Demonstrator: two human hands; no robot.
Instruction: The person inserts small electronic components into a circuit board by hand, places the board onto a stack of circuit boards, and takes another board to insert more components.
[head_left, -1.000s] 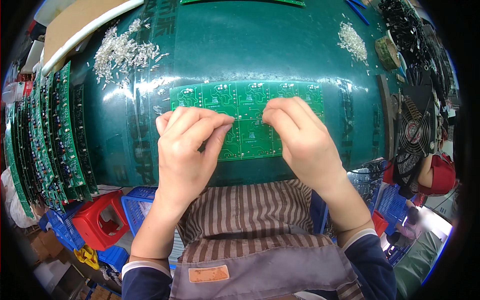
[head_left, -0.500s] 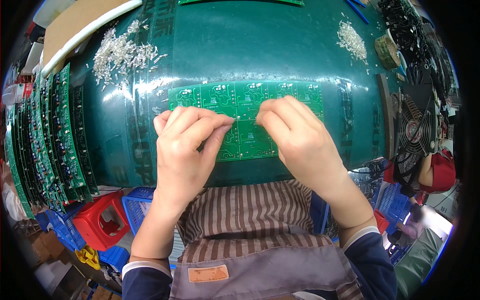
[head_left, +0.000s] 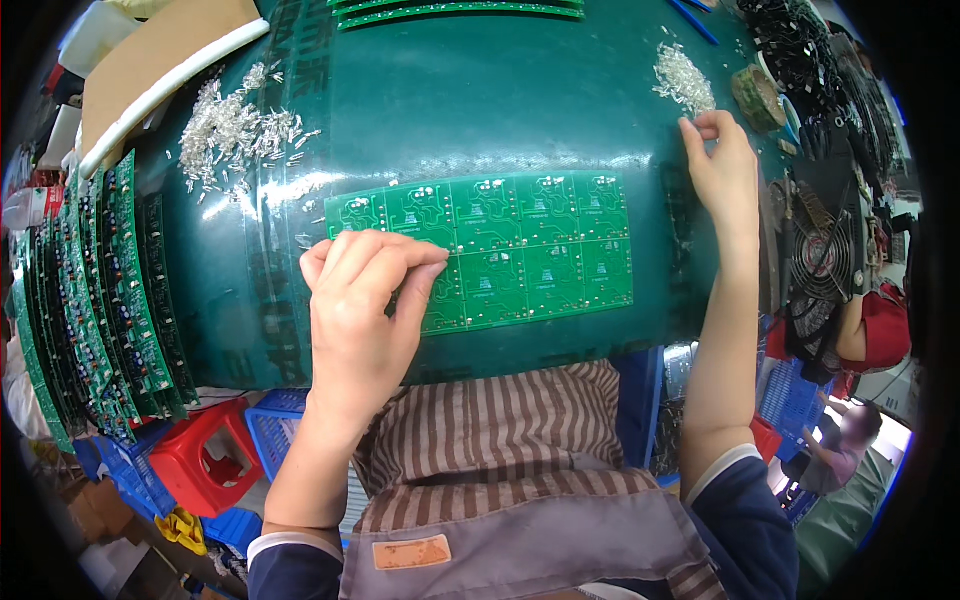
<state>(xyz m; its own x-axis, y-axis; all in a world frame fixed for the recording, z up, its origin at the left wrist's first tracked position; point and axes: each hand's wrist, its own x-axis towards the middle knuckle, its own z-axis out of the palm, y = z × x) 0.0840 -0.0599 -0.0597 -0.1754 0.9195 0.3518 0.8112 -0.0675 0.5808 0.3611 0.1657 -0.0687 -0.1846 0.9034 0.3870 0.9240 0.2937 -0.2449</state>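
A green printed circuit board panel (head_left: pixel 545 262), divided into several repeated sections, lies flat on the green mat in front of me. My left hand (head_left: pixel 362 305) is over its left part, thumb and forefinger pinched together near the middle seam. Whatever is between those fingertips is too small to make out. Off the board, my right hand (head_left: pixel 725 165) reaches to the near edge of a pile of small clear parts with thin leads (head_left: pixel 684 78). Its thumb and forefinger are slightly apart, and I see nothing held between them.
A larger pile of similar clear parts (head_left: pixel 232 135) lies at far left. Populated circuit boards (head_left: pixel 110 300) stand in a row along the left edge. More green boards (head_left: pixel 460 14) lie at the far edge. A tape roll (head_left: pixel 757 98) and blue pen-like sticks (head_left: pixel 692 20) are at far right.
My right hand has left the board and moved right and away from me to the small pile. My left hand stays pinched over the board. The view has shifted slightly.
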